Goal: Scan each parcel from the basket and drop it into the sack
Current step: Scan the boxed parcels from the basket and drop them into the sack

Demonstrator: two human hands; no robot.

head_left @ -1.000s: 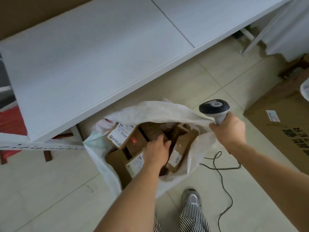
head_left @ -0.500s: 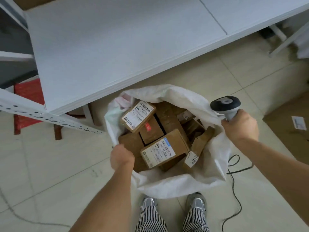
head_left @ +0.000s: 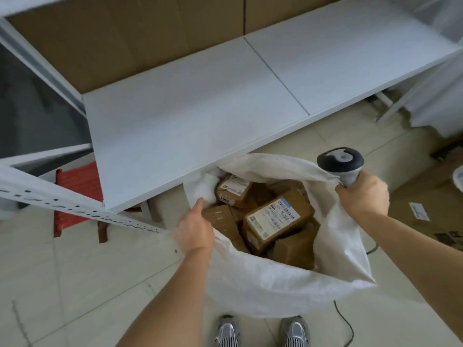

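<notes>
**Operator:** Which step am I on?

**Guide:** Sack handling, by the look of it — no parcel is in either hand. Your left hand (head_left: 194, 230) pinches the near-left rim of the white woven sack (head_left: 265, 284); your right hand (head_left: 362, 195) is curled round the handle of the barcode scanner (head_left: 340, 162) and appears to pinch the far-right rim with it. Brown labelled parcels (head_left: 275, 219) fill the sack close to its mouth.

**Operator:** What does the next move call for?

**Guide:** Probably settling or shifting the load, then fetching the next parcel. The basket is not in view, so locate it first.

**Operator:** Clearances?

**Guide:** The edge of the white shelf board (head_left: 200, 116) overhangs the sack's far-left rim — lift toward yourself. The scanner cable (head_left: 347, 319) trails on the floor at near right, beside your right shoe (head_left: 295, 329). A cardboard carton (head_left: 426, 211) stands to the right. Open tile floor (head_left: 75, 284) lies to the left.
</notes>
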